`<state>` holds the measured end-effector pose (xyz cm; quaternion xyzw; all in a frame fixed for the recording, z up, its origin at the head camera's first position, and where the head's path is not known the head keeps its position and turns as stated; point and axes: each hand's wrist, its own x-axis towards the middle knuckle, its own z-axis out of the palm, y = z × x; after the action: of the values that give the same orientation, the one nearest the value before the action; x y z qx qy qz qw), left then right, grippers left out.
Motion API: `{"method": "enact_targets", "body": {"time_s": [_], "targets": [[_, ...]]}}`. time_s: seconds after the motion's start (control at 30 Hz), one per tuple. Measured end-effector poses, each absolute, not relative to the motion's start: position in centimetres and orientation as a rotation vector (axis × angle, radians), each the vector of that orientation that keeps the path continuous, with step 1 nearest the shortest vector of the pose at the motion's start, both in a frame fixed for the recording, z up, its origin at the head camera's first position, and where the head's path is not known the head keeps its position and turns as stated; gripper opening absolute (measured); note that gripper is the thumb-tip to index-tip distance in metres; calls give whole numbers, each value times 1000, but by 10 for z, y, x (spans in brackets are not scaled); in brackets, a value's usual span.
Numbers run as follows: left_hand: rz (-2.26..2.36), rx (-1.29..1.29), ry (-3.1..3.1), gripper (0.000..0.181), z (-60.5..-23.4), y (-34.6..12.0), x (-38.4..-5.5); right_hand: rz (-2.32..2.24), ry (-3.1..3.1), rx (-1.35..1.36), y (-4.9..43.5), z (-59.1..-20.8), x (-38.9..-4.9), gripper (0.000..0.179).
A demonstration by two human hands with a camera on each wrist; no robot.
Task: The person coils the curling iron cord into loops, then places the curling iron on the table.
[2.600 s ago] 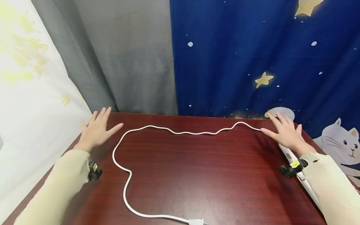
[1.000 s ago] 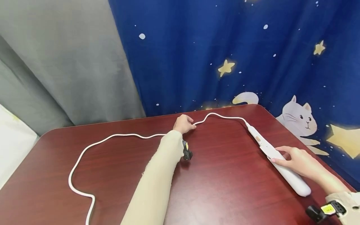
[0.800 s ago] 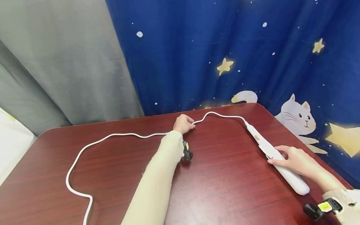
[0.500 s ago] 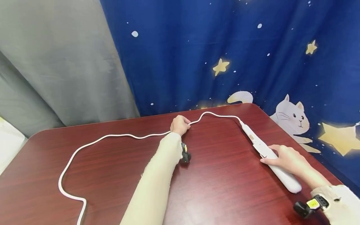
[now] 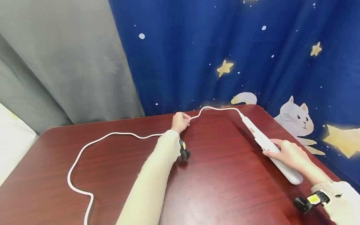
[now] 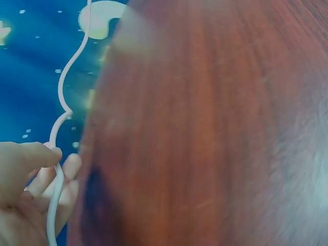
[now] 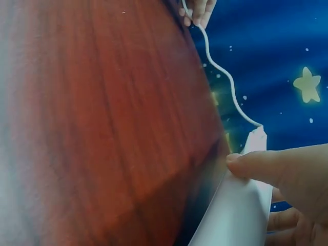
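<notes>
Tabletop [image 5: 219, 175] in dark reddish wood spreads below a blue, star-printed curtain [image 5: 191, 62] at twelve o'clock. At four o'clock from centre, the right hand [image 5: 289, 153] grasps a white appliance, apparently a hair straightener [image 5: 261, 140]; the shadow suggests it is lifted off the wood. Its narrow cord end points between ten and eleven o'clock, its rounded end between four and five. Near centre, the left hand [image 5: 180, 121] pinches the white power cord [image 5: 123, 133] between thumb and fingers. From there the cord runs slack to the appliance at three o'clock, and the other way past nine, leaving view between seven and eight. For this two-handed lift, it would be best to raise both hands together, leaving slack so nothing tugs where cord meets handle. Gripping near the body's middle should prevent tipping, while the trailing length could snag and deserves gentle drawing.
</notes>
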<state>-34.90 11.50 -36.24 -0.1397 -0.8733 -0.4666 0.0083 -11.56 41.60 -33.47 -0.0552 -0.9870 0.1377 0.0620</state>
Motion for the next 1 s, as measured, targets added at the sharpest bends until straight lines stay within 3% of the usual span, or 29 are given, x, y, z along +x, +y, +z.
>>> {"method": "enact_targets", "body": {"time_s": [0.3, 0.7, 1.0], "targets": [[-2075, -489, -2461, 18, -337, 85, -350, 511, -2848, 8, 413, -326, -149, 57], [-2281, -508, -2382, 23, -295, 41, -331, 550, -2750, 126, 404, -312, -199, 50], [-2384, -989, -2352, 28, -271, 34, -283, 626, -2673, 173, 384, -296, -232, 50]]}}
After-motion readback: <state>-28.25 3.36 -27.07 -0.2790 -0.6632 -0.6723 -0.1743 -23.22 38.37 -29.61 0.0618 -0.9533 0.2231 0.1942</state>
